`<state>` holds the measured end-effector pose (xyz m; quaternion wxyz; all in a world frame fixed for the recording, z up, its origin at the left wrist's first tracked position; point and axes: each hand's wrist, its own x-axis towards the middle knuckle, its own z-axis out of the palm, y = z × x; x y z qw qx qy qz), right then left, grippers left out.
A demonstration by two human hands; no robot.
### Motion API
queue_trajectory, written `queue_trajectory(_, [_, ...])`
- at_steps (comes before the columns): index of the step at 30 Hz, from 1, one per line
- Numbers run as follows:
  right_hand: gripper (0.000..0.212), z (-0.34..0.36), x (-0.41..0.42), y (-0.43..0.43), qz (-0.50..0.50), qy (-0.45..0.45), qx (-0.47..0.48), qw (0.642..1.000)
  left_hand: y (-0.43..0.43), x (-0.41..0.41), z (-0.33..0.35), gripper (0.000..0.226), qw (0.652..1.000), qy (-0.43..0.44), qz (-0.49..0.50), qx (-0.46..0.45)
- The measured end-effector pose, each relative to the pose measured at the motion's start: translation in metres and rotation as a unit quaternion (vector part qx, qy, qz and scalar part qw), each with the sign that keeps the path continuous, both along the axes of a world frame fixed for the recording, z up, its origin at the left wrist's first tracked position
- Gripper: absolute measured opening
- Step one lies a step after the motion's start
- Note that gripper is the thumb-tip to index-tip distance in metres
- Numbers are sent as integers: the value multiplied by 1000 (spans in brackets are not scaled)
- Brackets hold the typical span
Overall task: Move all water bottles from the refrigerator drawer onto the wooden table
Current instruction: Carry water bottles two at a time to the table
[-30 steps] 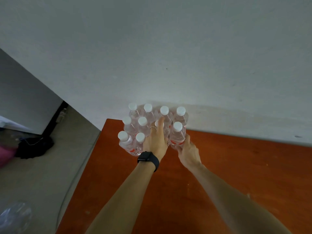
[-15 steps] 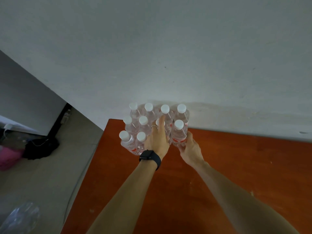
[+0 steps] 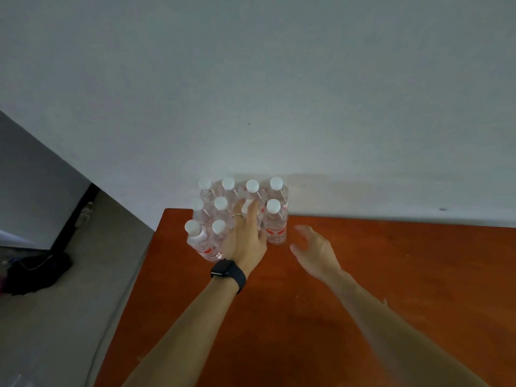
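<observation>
The wooden table (image 3: 363,275) carries a tight cluster of water bottles (image 3: 223,216) at its far left corner, against the wall (image 3: 251,79). The outermost ones stand right at the table's edge, so a careless nudge could tip one to the floor. They are clear plastic, upright, with white caps and red labels. The left hand (image 3: 245,236) appears wrapped around a bottle in the cluster, though the grip is hidden behind it. The right hand (image 3: 312,252) hovers spread and empty just beside the nearest bottle (image 3: 275,222).

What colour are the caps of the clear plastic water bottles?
White caps, shown best in the head view.
</observation>
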<state>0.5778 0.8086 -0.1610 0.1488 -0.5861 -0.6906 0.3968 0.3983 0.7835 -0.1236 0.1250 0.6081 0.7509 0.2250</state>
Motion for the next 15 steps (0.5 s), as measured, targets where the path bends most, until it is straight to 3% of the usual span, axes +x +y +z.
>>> queue_trajectory(7, [30, 49, 81, -99, -78, -43, 142, 986, -57, 53, 6, 52, 989, 11, -144, -42])
queue_trajectory(15, [25, 86, 181, -245, -255, -117, 144, 949, -101, 177, 19, 43, 922, 36, -381, -63])
